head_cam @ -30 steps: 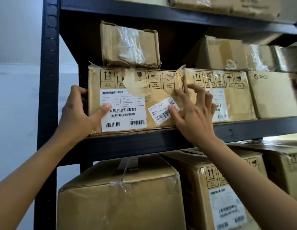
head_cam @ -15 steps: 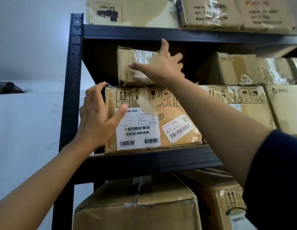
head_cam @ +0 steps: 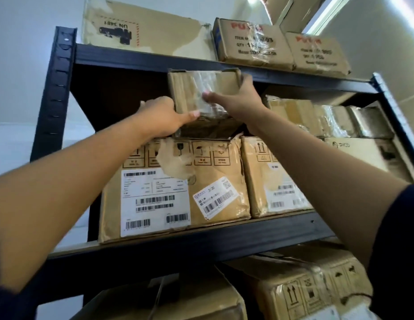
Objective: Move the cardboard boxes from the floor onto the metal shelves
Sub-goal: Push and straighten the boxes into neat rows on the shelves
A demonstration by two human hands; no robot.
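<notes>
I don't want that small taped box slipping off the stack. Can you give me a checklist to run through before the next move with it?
1. Both hands on the small taped box: ok. The left hand holds its lower left corner and the right hand grips its right side.
2. Box level: not ok, it is tilted, underside showing.
3. Support below: ok, the large labelled box sits squarely on the shelf.
4. Headroom under the upper shelf beam: cannot tell, the box top looks close to it.
5. Free space to its left: ok, that part of the bay is bare.
6. Tape holding: cannot tell.
</notes>
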